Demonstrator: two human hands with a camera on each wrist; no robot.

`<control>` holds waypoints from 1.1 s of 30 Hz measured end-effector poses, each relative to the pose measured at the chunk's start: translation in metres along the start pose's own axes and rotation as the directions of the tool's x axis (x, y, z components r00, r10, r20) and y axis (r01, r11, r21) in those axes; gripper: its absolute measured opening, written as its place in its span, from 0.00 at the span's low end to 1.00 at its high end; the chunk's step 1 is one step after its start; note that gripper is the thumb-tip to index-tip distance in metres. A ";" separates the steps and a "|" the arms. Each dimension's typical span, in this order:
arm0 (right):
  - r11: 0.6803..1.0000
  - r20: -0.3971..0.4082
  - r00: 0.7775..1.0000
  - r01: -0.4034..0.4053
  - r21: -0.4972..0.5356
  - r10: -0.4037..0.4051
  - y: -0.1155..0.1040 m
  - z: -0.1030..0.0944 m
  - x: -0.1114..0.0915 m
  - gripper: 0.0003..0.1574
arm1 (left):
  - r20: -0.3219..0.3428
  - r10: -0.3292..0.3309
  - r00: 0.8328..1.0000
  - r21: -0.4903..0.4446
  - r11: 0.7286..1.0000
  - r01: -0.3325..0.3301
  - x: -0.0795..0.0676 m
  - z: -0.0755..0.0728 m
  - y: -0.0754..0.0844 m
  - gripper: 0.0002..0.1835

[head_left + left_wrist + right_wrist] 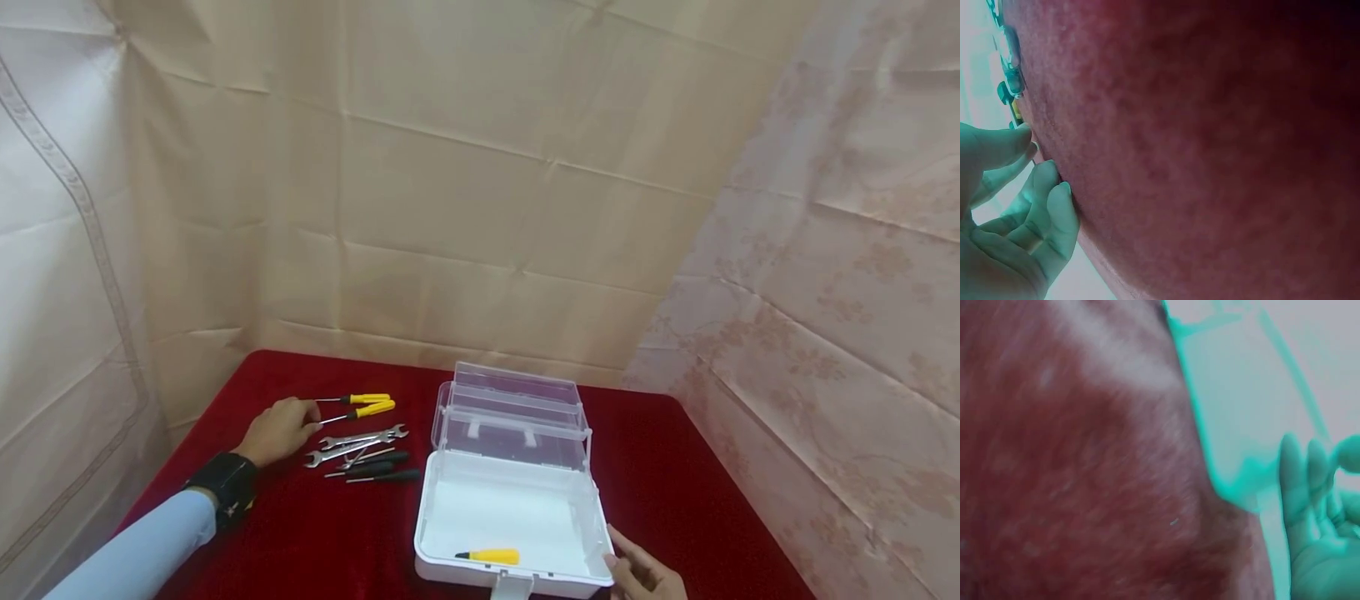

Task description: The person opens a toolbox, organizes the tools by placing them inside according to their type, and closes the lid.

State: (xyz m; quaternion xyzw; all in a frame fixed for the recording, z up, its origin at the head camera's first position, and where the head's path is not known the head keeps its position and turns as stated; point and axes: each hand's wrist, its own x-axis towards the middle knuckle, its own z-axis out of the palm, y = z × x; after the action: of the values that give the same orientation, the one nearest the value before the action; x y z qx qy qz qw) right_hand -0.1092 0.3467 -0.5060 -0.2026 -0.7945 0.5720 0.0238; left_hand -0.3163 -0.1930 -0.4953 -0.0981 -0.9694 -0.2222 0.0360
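On the red cloth at the left, my left hand pinches the shaft tip of a yellow-handled screwdriver. In the left wrist view the thumb and fingertips of this left hand come together low over the cloth. A second yellow-handled screwdriver lies just beyond the first. The white toolbox stands with its clear lid raised, and a short yellow screwdriver lies inside near the front. My right hand holds the toolbox's right front corner, thumb at the rim and fingers along the outer wall.
Silver open-ended wrenches lie between the left hand and the toolbox. Several dark-handled screwdrivers lie closer to me. A front latch hangs from the toolbox. Beige cloth hangs behind the red-covered table.
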 end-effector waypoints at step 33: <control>0.999 0.055 0.998 0.025 -0.040 -0.023 0.005 -0.003 0.004 0.47 | 0.021 0.097 0.995 0.053 0.994 -0.098 0.005 0.005 0.005 0.12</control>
State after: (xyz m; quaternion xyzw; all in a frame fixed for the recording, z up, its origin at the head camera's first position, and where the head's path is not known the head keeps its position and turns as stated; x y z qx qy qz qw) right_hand -0.1106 0.3522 -0.5099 -0.1779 -0.8087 0.5607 0.0049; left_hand -0.3208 -0.1856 -0.4974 -0.1466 -0.9694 -0.1928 0.0404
